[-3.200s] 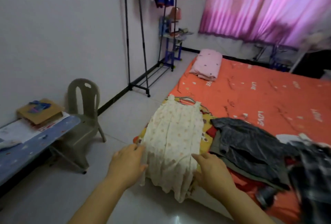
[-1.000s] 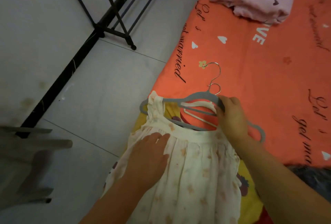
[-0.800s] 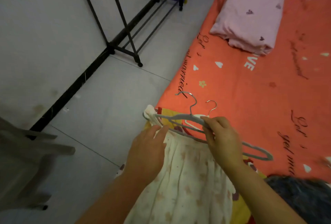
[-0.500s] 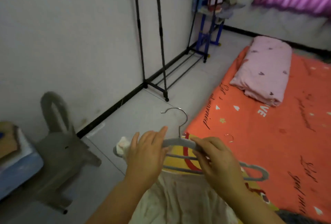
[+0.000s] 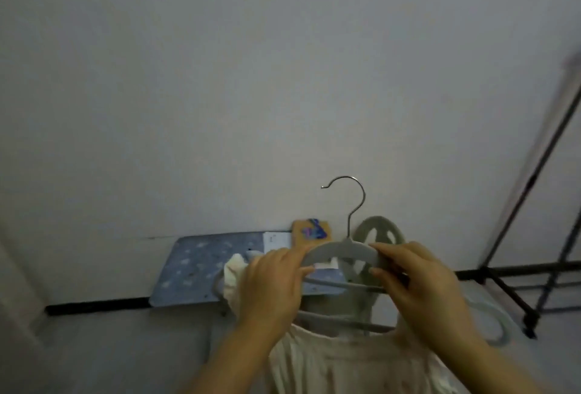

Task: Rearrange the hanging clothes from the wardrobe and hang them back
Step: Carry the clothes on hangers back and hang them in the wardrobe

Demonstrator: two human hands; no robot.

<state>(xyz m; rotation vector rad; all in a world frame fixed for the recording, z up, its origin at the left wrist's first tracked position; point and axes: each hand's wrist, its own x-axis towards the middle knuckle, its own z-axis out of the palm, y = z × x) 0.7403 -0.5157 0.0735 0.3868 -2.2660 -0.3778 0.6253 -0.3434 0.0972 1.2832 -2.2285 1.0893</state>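
Lifted off the bed within the last second, the cream dress (image 5: 339, 359) now hangs in mid-air from the grey hanger (image 5: 342, 250), whose top bar the left hand (image 5: 270, 286) and right hand (image 5: 421, 293) grip with curled fingers (image 5: 388, 249), probably ready for the rack (image 5: 534, 179).

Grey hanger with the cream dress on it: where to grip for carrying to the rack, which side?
Grip the grey hanger on its top bar, close either side of the hook stem, coming from the near side, fingers over the top. The hook stands upright and should stay free; the dress hangs off the lower part.
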